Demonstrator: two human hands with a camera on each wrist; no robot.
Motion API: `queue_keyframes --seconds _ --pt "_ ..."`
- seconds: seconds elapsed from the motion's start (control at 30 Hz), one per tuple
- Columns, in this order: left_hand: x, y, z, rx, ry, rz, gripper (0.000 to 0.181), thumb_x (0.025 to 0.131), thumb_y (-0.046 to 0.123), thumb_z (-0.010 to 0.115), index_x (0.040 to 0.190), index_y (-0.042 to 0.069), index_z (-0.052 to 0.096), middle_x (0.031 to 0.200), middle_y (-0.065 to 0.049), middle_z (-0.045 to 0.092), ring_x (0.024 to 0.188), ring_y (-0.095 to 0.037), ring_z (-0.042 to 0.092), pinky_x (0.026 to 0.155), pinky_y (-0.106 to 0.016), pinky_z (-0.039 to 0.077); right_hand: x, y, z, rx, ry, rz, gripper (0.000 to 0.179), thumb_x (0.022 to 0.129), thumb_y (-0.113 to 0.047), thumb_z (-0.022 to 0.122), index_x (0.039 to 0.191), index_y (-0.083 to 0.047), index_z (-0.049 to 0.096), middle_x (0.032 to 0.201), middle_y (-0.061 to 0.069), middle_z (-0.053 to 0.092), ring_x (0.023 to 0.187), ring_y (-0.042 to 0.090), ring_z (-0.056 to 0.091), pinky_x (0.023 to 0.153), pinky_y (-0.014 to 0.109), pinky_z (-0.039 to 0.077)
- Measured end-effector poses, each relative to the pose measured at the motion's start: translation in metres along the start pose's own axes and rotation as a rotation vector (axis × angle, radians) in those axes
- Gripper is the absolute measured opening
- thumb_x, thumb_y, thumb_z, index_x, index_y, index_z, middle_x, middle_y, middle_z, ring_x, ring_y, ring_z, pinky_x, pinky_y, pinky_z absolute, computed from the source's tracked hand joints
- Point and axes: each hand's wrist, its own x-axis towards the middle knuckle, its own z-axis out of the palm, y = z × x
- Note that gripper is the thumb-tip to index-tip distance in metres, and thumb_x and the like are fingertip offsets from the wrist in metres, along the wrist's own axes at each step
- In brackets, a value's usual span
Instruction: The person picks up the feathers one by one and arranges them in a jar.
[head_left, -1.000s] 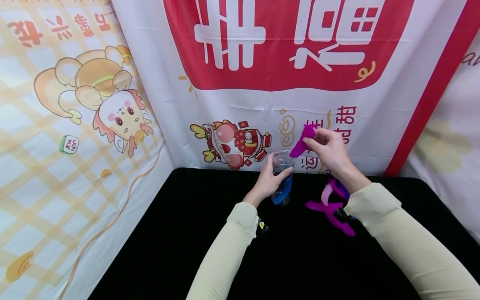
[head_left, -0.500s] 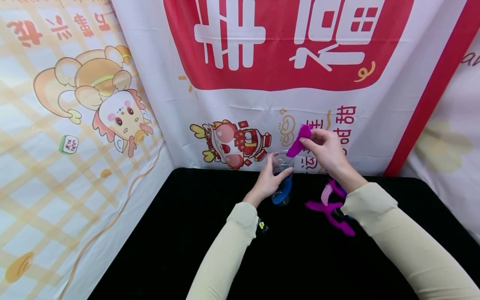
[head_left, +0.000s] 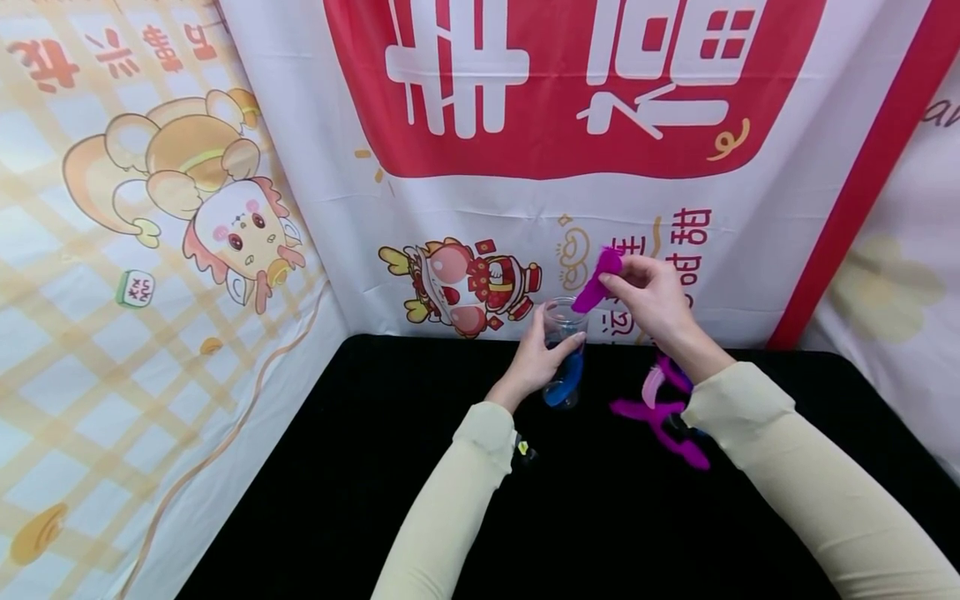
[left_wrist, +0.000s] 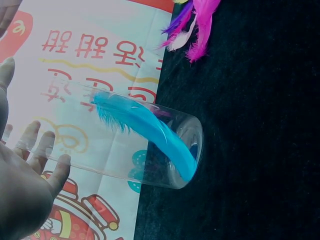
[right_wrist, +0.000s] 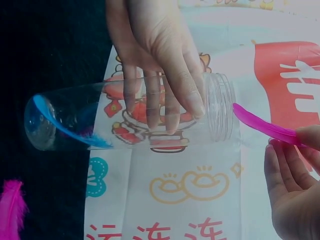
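Observation:
My left hand [head_left: 536, 358] grips a clear plastic jar [right_wrist: 145, 112] around its upper half, fingers on one side and thumb on the other. Inside the jar a blue feather [left_wrist: 145, 127] leans along the wall, its end at the base. My right hand [head_left: 656, 304] pinches a magenta feather [head_left: 596, 279] between thumb and fingers. The feather's lower tip is right at the jar's threaded mouth [right_wrist: 222, 107], as the right wrist view shows.
Several loose feathers [head_left: 663, 425], magenta, pale pink and purple, lie on the black tabletop [head_left: 585, 517] right of the jar. A printed white and red cloth [head_left: 465, 200] hangs close behind the table. Another patterned cloth [head_left: 150, 350] hangs at the left.
My right hand has moved slightly left and brought the magenta feather's tip closer over the jar mouth. My left hand and the jar stay in place.

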Motion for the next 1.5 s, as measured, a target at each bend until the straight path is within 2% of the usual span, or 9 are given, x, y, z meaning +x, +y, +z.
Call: queue_keyframes --seconds 0.17,0.4,0.57,0.7,0.87,0.93,1.17,1.37,1.5 --pt "0.000 0.000 0.000 -0.008 -0.002 0.005 0.074 0.098 0.046 0.068 0.155 0.021 0.029 0.132 -0.009 0.054 0.128 -0.025 0.051 0.114 -0.054 0.038 0.001 -0.001 0.001 -0.009 0.008 0.004 0.023 0.098 -0.020 0.071 0.106 0.001 0.072 0.096 0.009 0.076 0.088 0.013 0.068 0.076 0.021 0.053" --pt "0.001 0.000 0.000 -0.001 0.001 -0.001 0.074 0.098 0.047 0.068 0.156 0.022 0.029 0.133 -0.008 0.054 0.129 -0.024 0.051 0.114 -0.051 0.038 0.003 -0.001 0.001 -0.019 0.015 -0.008 0.022 0.098 -0.019 0.072 0.106 0.002 0.072 0.095 0.012 0.075 0.085 0.012 0.067 0.074 0.022 0.052" --pt "0.001 0.000 0.000 -0.010 -0.004 -0.001 0.073 0.098 0.048 0.068 0.155 0.024 0.030 0.134 -0.008 0.053 0.130 -0.025 0.051 0.114 -0.054 0.037 0.004 -0.002 0.001 -0.029 0.003 -0.006 0.024 0.098 -0.019 0.072 0.109 0.002 0.072 0.099 0.014 0.074 0.086 0.014 0.068 0.074 0.021 0.053" --pt "0.001 -0.001 0.000 -0.002 0.002 0.005 0.073 0.097 0.048 0.068 0.155 0.024 0.030 0.133 -0.008 0.053 0.130 -0.026 0.051 0.114 -0.052 0.038 0.001 -0.010 0.003 -0.027 -0.028 0.005 0.026 0.099 -0.016 0.070 0.112 0.006 0.070 0.106 0.021 0.072 0.086 0.013 0.068 0.074 0.018 0.053" --pt "0.000 -0.001 0.000 -0.001 0.008 0.007 0.070 0.097 0.048 0.069 0.153 0.027 0.032 0.131 -0.008 0.055 0.129 -0.026 0.053 0.113 -0.050 0.040 0.001 -0.008 0.005 -0.012 -0.049 0.027 0.027 0.100 -0.013 0.069 0.115 0.008 0.069 0.111 0.027 0.070 0.088 0.015 0.069 0.073 0.017 0.054" --pt "0.000 0.000 0.000 0.003 0.008 0.004 0.070 0.097 0.048 0.069 0.153 0.027 0.032 0.131 -0.007 0.055 0.129 -0.024 0.053 0.113 -0.049 0.040 0.004 -0.001 0.005 -0.014 -0.044 0.027 0.028 0.099 -0.017 0.070 0.116 0.006 0.069 0.111 0.024 0.071 0.088 0.013 0.069 0.075 0.017 0.054" --pt "0.002 0.002 -0.001 0.000 0.006 -0.001 0.072 0.097 0.048 0.069 0.154 0.026 0.031 0.132 -0.007 0.055 0.129 -0.025 0.052 0.114 -0.051 0.039 0.004 0.000 0.005 -0.009 -0.023 0.032 0.026 0.099 -0.020 0.071 0.114 0.001 0.071 0.104 0.013 0.073 0.088 0.013 0.069 0.076 0.019 0.056" --pt "0.003 0.000 -0.001 0.007 0.009 0.002 0.074 0.097 0.048 0.068 0.155 0.023 0.031 0.131 -0.007 0.055 0.129 -0.025 0.052 0.113 -0.050 0.039 0.004 -0.001 0.006 -0.012 -0.034 0.025 0.028 0.099 -0.021 0.071 0.113 0.003 0.071 0.104 0.016 0.073 0.087 0.012 0.069 0.076 0.018 0.055" --pt "0.002 -0.001 0.000 0.004 0.009 0.002 0.072 0.097 0.047 0.069 0.154 0.025 0.031 0.130 -0.007 0.055 0.129 -0.025 0.053 0.114 -0.050 0.039 0.003 0.000 0.006 -0.019 -0.038 0.021 0.028 0.098 -0.021 0.072 0.112 0.004 0.071 0.103 0.017 0.073 0.087 0.012 0.070 0.075 0.019 0.055"
